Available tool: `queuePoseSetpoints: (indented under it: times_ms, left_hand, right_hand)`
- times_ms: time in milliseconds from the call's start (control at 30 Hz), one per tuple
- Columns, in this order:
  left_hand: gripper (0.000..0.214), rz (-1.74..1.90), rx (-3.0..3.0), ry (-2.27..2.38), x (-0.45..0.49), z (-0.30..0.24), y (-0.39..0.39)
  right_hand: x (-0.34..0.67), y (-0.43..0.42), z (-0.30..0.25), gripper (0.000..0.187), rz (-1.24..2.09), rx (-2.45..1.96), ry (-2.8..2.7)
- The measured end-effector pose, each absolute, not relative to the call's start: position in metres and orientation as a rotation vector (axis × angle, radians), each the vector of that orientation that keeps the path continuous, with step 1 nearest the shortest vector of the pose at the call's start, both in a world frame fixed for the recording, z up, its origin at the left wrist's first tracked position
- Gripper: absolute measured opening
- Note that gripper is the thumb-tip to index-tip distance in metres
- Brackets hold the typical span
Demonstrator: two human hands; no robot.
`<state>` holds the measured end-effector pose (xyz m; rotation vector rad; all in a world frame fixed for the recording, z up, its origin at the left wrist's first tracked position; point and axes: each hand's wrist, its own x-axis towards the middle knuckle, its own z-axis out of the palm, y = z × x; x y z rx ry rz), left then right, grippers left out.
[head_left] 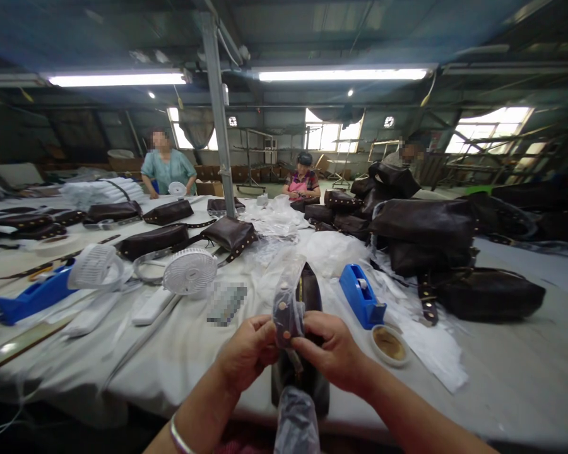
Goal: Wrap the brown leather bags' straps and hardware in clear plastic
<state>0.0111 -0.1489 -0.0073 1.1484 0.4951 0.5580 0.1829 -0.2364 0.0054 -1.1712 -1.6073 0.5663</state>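
My left hand and my right hand are both closed on a dark bag strap wrapped in clear plastic film, held upright between them just above the table's near edge. Under my hands a dark brown leather bag stands on the grey-white table. A loose end of the plastic wrap hangs down below my hands over the table edge.
A blue tape dispenser and a small round tin lie right of my hands. Two small white fans and another blue dispenser sit to the left. Piles of dark bags fill the right. Three people work at the far side.
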Motion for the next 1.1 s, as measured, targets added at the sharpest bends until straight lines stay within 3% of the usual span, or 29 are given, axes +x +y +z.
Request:
queuePoseSetpoints:
  times_ms: [100,200,300,433,567,667,833,1000,1100]
  left_hand:
    - [0.046,0.504,1.104,0.527,0.013,-0.008,-0.142]
    - [0.043,0.547,1.124,0.557,0.016,-0.007,-0.140]
    - [0.036,0.637,1.225,0.574,0.019,-0.003,-0.145]
    - [0.020,0.766,1.489,0.567,0.023,0.002,-0.155]
    - [0.021,0.887,1.811,0.571,0.024,-0.003,-0.160]
    - [0.023,0.762,1.634,0.573,0.021,-0.006,-0.153]
    - [0.056,0.482,1.241,0.588,0.024,-0.003,-0.121]
    - [0.056,0.377,1.096,0.669,0.046,-0.003,-0.093]
    - [0.057,0.427,1.101,0.691,0.054,-0.006,-0.090]
  right_hand:
    - [0.189,-0.233,-0.005,0.019,0.261,-1.158,-1.925]
    - [0.193,-0.232,-0.007,0.019,0.204,-1.163,-1.997]
    - [0.196,-0.231,0.002,0.021,0.563,-1.135,-1.797]
    - [0.198,-0.223,0.007,0.045,1.279,-1.077,-1.125]
    - [0.194,-0.212,0.000,0.045,1.438,-1.059,-0.737]
    - [0.190,-0.210,-0.002,0.040,1.321,-1.091,-0.812]
    - [0.194,-0.206,-0.004,0.027,0.727,-1.280,-1.347]
    - [0.209,-0.193,-0.020,0.018,0.141,-1.309,-1.868]
    - [0.215,-0.190,-0.025,0.018,0.046,-1.341,-1.967]
